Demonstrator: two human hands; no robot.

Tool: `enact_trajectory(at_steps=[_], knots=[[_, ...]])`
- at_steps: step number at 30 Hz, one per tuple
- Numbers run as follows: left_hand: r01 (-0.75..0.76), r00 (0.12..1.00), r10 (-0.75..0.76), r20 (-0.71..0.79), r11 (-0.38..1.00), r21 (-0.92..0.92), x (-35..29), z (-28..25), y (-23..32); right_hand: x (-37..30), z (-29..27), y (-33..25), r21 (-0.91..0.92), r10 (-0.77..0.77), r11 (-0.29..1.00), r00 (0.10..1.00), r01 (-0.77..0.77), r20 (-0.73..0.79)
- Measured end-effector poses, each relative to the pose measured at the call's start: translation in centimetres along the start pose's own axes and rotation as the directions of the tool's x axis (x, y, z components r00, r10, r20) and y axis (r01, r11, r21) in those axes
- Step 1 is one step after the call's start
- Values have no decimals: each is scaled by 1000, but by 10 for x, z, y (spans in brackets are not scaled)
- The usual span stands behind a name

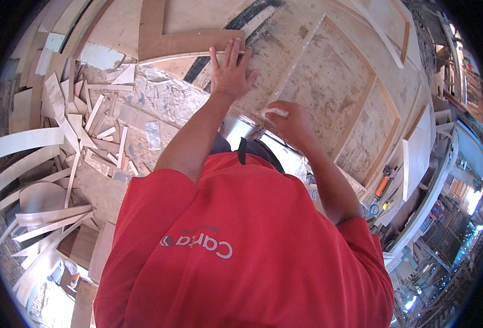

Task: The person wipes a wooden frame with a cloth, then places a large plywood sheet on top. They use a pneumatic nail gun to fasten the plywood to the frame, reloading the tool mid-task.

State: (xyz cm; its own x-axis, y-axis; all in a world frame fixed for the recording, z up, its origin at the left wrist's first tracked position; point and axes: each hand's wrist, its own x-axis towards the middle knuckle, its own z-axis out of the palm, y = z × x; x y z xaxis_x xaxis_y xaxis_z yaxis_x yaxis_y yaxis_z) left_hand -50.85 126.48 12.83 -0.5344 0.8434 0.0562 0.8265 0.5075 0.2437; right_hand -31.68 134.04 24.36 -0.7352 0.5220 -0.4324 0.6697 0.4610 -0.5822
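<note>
My left hand (232, 71) lies with its fingers spread on the end of a brown L-shaped wooden frame (192, 42), whose near edge is pale. To the right and nearer to me, my right hand (295, 124) is closed around a small white folded piece (277, 111). Its material is too small to tell. Beneath both hands runs a stained wooden worktop (260, 90), with a black strip (252, 13) partly under the frame. A large flat panel with a raised wooden border (356, 117) stretches to the right of my right hand.
Wood offcuts (102, 123) are heaped at the left, beside curved wooden strips (25, 143) and a crumpled pale sheet (167, 90). An orange power tool (384, 180) stands at the right, next to a white-faced board (416, 156). Another bordered panel (386, 24) lies far right.
</note>
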Motion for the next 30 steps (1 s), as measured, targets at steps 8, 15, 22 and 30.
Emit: enact_trajectory(at_steps=[8,15,22,30], knots=[[-10,1000,11,-26,999,52,0,4,0,-25,-9,22,-23,87,996,996,-88,-34],[-16,1000,16,6,994,110,1,5,0,-53,-10,57,-12,138,990,981,-141,-136],[-23,998,33,-56,986,163,1,9,0,-88,-21,81,59,222,975,964,-216,-149],[-13,997,28,-68,979,203,2,17,-1,-121,-26,121,104,256,966,923,-236,-287]])
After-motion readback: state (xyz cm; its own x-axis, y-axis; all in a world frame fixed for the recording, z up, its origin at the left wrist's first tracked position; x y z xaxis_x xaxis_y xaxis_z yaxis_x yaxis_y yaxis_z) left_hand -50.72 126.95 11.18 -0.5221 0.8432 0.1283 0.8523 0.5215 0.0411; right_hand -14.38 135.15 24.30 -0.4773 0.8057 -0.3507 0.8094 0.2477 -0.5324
